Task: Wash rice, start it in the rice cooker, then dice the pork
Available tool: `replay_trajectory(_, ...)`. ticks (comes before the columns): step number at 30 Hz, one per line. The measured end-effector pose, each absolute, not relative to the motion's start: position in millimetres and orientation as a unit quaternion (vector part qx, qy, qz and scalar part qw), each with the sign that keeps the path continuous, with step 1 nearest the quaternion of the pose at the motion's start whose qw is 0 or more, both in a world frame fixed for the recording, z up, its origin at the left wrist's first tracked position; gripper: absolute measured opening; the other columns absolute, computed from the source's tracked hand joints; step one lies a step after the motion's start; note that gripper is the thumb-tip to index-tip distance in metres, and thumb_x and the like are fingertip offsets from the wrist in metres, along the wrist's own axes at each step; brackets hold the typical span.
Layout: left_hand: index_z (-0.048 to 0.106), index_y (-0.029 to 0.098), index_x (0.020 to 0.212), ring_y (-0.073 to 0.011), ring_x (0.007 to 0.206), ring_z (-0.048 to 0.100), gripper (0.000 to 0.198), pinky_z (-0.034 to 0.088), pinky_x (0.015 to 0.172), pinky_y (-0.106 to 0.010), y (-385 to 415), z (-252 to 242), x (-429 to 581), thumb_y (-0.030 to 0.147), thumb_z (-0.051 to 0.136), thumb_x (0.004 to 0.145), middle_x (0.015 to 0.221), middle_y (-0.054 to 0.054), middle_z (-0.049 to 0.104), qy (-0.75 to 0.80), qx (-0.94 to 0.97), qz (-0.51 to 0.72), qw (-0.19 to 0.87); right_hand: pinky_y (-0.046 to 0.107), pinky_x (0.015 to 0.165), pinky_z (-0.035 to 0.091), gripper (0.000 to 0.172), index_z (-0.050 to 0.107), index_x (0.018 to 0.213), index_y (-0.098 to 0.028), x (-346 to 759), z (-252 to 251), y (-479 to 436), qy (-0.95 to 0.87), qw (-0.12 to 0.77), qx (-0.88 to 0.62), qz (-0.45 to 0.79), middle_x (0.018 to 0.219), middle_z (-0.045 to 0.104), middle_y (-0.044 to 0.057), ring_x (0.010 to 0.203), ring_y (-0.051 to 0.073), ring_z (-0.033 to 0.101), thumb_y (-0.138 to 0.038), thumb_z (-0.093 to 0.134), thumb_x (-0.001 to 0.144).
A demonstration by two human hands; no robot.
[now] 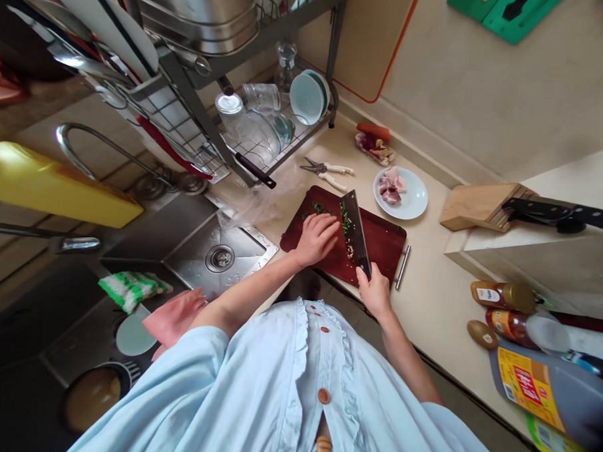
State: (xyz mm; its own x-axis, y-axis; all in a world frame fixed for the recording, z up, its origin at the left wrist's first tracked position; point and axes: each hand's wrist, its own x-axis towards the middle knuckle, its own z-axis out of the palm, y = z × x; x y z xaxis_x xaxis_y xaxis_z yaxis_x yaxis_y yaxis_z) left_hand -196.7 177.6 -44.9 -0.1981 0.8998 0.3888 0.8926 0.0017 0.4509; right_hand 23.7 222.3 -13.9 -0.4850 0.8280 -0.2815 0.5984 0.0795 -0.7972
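Note:
My right hand (375, 290) is wrapped round the handle of a cleaver (356, 228), its dark blade slanting across a reddish-brown cutting board (385, 240). Palm down over the board is my left hand (319, 239), fingers stretched and slightly apart, their tips close to the blade's left side. Chopped green herbs (345, 218) and small pale bits lie along the blade. More chopped greens (318, 207) sit beyond my left hand. Whatever is under the left palm is hidden.
Behind the board are kitchen shears (329, 168), a plate of raw meat (415, 194) and a carrot (374, 131). A knife block (482, 206) stands right. The sink (191, 238) and a dish rack (305, 139) are left. Bottles, including a large jug (569, 391), line the right counter.

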Motion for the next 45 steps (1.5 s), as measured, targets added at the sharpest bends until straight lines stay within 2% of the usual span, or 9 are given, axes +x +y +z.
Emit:
replay_trajectory(4, 0.062, 0.023, 0.104, -0.0217, 0.107, 0.050, 0.022, 0.030, 0.096, -0.044, 189.8, -40.2, -178.6, 0.029, 0.046, 0.091, 0.109, -0.007, 0.065, 0.715, 0.612, 0.338, -0.010, 0.020, 0.033, 0.035, 0.034, 0.041, 0.077, -0.022, 22.1, -8.4, 216.5, -0.538, 0.118, -0.479, 0.684, 0.055, 0.047, -0.008, 0.037, 0.007, 0.041, -0.053, 0.056, 0.080)
replay_trajectory(7, 0.064, 0.023, 0.098, -0.0219, 0.105, 0.049, 0.022, 0.028, 0.095, -0.044, 198.6, -40.6, -175.3, 0.029, 0.044, 0.092, 0.105, -0.006, 0.066, 0.717, 0.613, 0.331, -0.017, 0.017, 0.032, 0.034, 0.036, 0.040, 0.079, -0.022, 22.2, -0.8, 211.5, -0.468, 0.111, -0.458, 0.748, 0.057, 0.048, -0.009, 0.038, 0.005, 0.040, -0.051, 0.061, 0.077)
replay_trajectory(16, 0.065, 0.022, 0.090, -0.0236, 0.098, 0.048, 0.023, 0.026, 0.092, -0.045, 200.5, -50.2, -193.5, 0.027, 0.042, 0.091, 0.097, -0.007, 0.065, 0.771, 0.567, 0.287, -0.035, 0.017, 0.032, 0.034, 0.035, 0.043, 0.086, -0.022, 46.7, 8.1, 224.5, -0.448, 0.124, -0.452, 0.762, 0.058, 0.048, -0.010, 0.038, 0.004, 0.040, -0.050, 0.062, 0.077)
replay_trajectory(22, 0.062, 0.024, 0.106, -0.0233, 0.108, 0.044, 0.025, 0.026, 0.094, -0.044, 230.3, -29.2, -183.2, 0.032, 0.042, 0.092, 0.112, -0.007, 0.061, 0.743, 0.587, 0.320, -0.041, 0.017, 0.032, 0.035, 0.035, 0.042, 0.081, -0.022, 65.3, 7.4, 229.7, -0.468, 0.096, -0.435, 0.763, 0.059, 0.048, -0.009, 0.038, 0.004, 0.040, -0.050, 0.061, 0.078)
replay_trajectory(30, 0.066, 0.020, 0.080, -0.0248, 0.099, 0.046, 0.017, 0.026, 0.092, -0.048, 217.7, -30.5, -190.4, 0.023, 0.049, 0.085, 0.093, -0.008, 0.062, 0.778, 0.576, 0.250, -0.002, 0.017, 0.033, 0.034, 0.034, 0.044, 0.080, -0.022, 83.4, 8.2, 250.3, -0.482, 0.118, -0.453, 0.740, 0.060, 0.047, -0.008, 0.040, 0.005, 0.040, -0.049, 0.064, 0.077)
replay_trajectory(34, 0.066, 0.016, 0.086, -0.0214, 0.090, 0.053, 0.024, 0.039, 0.084, -0.039, 167.3, -5.7, -182.4, 0.030, 0.047, 0.089, 0.092, -0.010, 0.063, 0.803, 0.461, 0.367, 0.092, 0.017, 0.035, 0.032, 0.029, 0.048, 0.091, -0.024, 73.6, 22.9, 264.3, -0.471, 0.059, -0.378, 0.795, 0.058, 0.040, -0.009, 0.041, 0.004, 0.035, -0.037, 0.069, 0.076)
replay_trajectory(40, 0.062, 0.016, 0.096, -0.0175, 0.080, 0.062, 0.046, 0.049, 0.072, -0.029, 67.5, 28.8, -138.2, 0.053, 0.071, 0.070, 0.090, -0.005, 0.065, 0.569, 0.345, 0.554, 0.500, 0.018, 0.038, 0.035, 0.023, 0.050, 0.093, -0.024, -16.1, 44.0, 227.9, -0.452, -0.114, -0.185, 0.865, 0.058, 0.039, -0.008, 0.041, 0.005, 0.036, -0.035, 0.064, 0.079)
replay_trajectory(42, 0.058, 0.016, 0.095, -0.0163, 0.074, 0.064, 0.055, 0.052, 0.068, -0.028, 39.1, 30.7, -125.7, 0.056, 0.076, 0.061, 0.081, -0.003, 0.064, 0.506, 0.243, 0.659, 0.501, 0.020, 0.041, 0.040, 0.024, 0.049, 0.090, -0.023, -53.3, 50.3, 192.8, -0.450, -0.172, -0.137, 0.865, 0.056, 0.041, -0.007, 0.043, 0.007, 0.041, -0.038, 0.064, 0.079)
replay_trajectory(45, 0.056, 0.015, 0.096, -0.0099, 0.051, 0.058, 0.055, 0.048, 0.050, -0.022, -3.1, 32.1, -121.2, 0.058, 0.072, 0.065, 0.067, 0.001, 0.059, 0.482, 0.098, 0.776, 0.395, 0.019, 0.038, 0.037, 0.028, 0.046, 0.084, -0.022, -98.2, 59.0, 129.3, -0.453, -0.258, -0.094, 0.848, 0.052, 0.041, -0.008, 0.040, 0.006, 0.040, -0.041, 0.066, 0.075)
